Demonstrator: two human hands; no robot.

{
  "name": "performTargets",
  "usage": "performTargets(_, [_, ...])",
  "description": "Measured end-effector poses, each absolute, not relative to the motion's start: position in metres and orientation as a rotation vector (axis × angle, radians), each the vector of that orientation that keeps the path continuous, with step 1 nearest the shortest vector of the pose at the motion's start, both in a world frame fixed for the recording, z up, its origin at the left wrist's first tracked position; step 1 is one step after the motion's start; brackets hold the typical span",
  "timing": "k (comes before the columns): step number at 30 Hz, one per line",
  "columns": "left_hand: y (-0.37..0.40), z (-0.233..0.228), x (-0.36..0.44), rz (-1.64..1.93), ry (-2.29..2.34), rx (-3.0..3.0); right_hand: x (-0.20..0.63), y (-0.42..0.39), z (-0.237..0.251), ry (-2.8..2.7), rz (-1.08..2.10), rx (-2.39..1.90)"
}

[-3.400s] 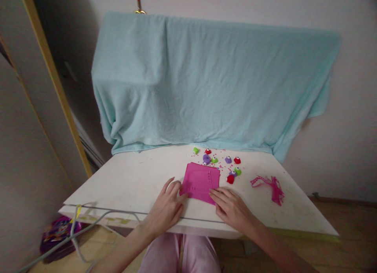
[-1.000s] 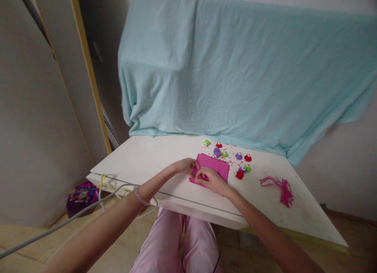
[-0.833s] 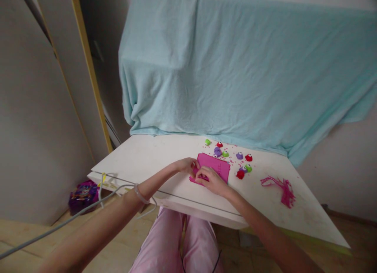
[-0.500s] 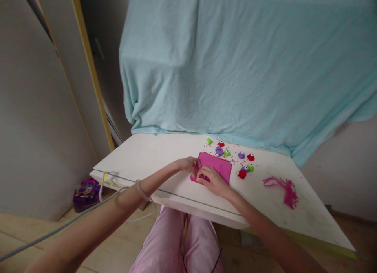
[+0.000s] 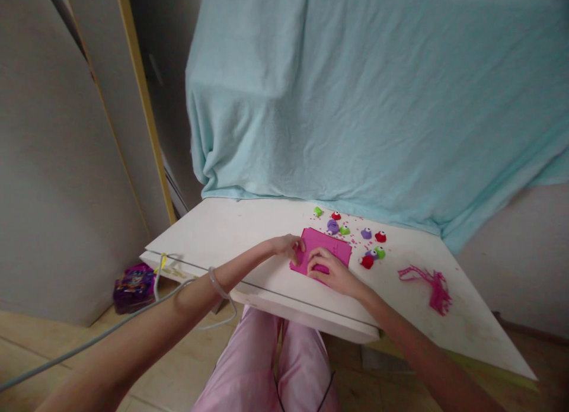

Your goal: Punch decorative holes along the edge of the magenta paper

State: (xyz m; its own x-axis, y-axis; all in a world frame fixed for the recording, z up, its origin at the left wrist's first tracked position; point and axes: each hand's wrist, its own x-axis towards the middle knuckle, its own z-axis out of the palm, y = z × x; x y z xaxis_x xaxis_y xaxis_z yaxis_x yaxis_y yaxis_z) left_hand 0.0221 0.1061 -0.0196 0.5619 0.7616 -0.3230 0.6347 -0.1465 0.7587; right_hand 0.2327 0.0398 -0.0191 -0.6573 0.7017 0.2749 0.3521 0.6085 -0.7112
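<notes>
Pink foam sheet (image 5: 326,246) lies flat on the white surface (image 5: 231,234), near its front edge and a little right of the middle, with both hands on its near-left part. Left hand (image 5: 288,246) rests at the sheet's left edge, fingers curled together against the edge; whether it pinches the sheet or only touches it cannot be told. Right hand (image 5: 331,271) lies on the sheet's near corner, fingers bent and pressed down on the pink material, covering that corner. A clear bracelet (image 5: 215,283) circles the left wrist. Just beyond and to the right of the sheet sit small craft punches (image 5: 372,253) in green, red and purple, scattered among tiny pink specks. Further right, well apart from the hands, lies a tangle of pink strips (image 5: 429,281). A light blue cloth (image 5: 355,104) hangs behind the surface, its lower hem meeting the far edge. A grey cable (image 5: 111,329) runs from the surface's left corner down toward the floor, near a purple packet (image 5: 133,281)
</notes>
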Motion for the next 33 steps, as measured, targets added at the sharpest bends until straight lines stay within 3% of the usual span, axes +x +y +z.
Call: performTargets(33, [0.103,-0.017,0.022,0.125,1.191,2.040,0.264,0.044,-0.016,-2.271,0.981,-0.838])
